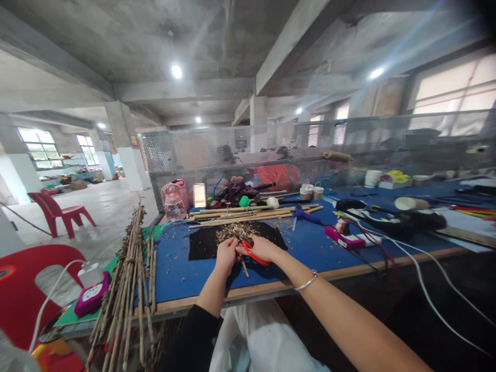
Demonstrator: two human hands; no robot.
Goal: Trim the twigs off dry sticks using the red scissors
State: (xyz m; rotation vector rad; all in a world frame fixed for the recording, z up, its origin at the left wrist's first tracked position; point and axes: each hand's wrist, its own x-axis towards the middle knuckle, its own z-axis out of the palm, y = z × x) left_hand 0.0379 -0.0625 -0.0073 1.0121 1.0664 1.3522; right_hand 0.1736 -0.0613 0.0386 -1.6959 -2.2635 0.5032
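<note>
In the head view my right hand point(264, 249) is closed around a pair of red-handled scissors point(257, 255), whose blades point up and left toward my other hand. My left hand point(228, 253) is closed right beside the blades, its fingers pinching a thin stick. The lower end of the stick point(245, 269) pokes out below the hands; my fingers hide the rest. Beneath and beyond both hands lies a black cloth point(199, 245), heaped with pale plant chips point(234, 230).
A bundle of long dry sticks point(129, 279) leans over the table's left end. Peeled sticks point(217, 219) lie behind the cloth. A purple power strip point(344, 237) with trailing cables, a glue gun point(306, 215) and a pink bottle point(173, 200) stand around. A mesh panel point(186, 150) closes the back.
</note>
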